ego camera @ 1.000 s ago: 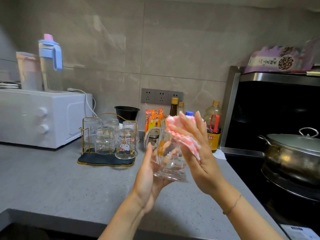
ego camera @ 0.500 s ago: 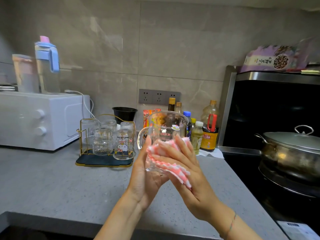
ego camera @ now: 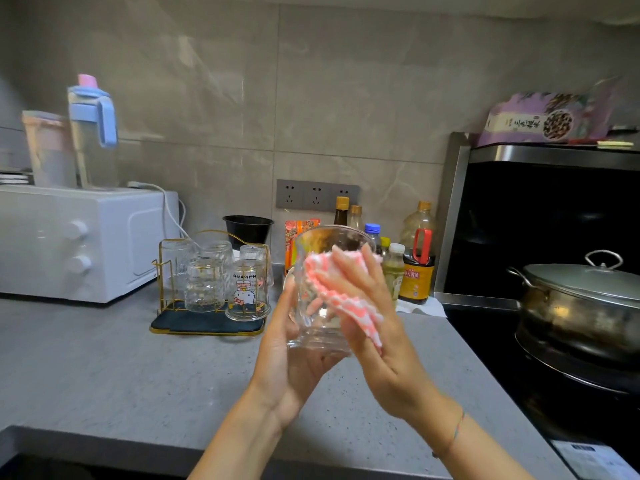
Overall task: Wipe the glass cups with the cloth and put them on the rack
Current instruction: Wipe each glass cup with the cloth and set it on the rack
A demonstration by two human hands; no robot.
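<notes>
A clear glass cup (ego camera: pixel 323 320) is held upright above the grey counter, cradled from the left and below by my left hand (ego camera: pixel 284 355). My right hand (ego camera: pixel 367 317) presses a pink-and-white cloth (ego camera: pixel 346 289) against the cup's right side with straight fingers. At the back left stands a gold wire rack (ego camera: pixel 162 271) on a dark tray, and several glass cups sit upside down on it, one with a cartoon cat print (ego camera: pixel 247 289).
A white microwave (ego camera: pixel 69 240) with a blue-lidded jug on top stands at the left. Behind the cup are a black bowl (ego camera: pixel 247 228) and sauce bottles (ego camera: pixel 417 268). A lidded steel pot (ego camera: pixel 581 303) sits on the black stove at the right.
My right hand slid the cloth down the cup's side, then back up toward the rim. The cup tilted upright and shifted slightly in my left hand.
</notes>
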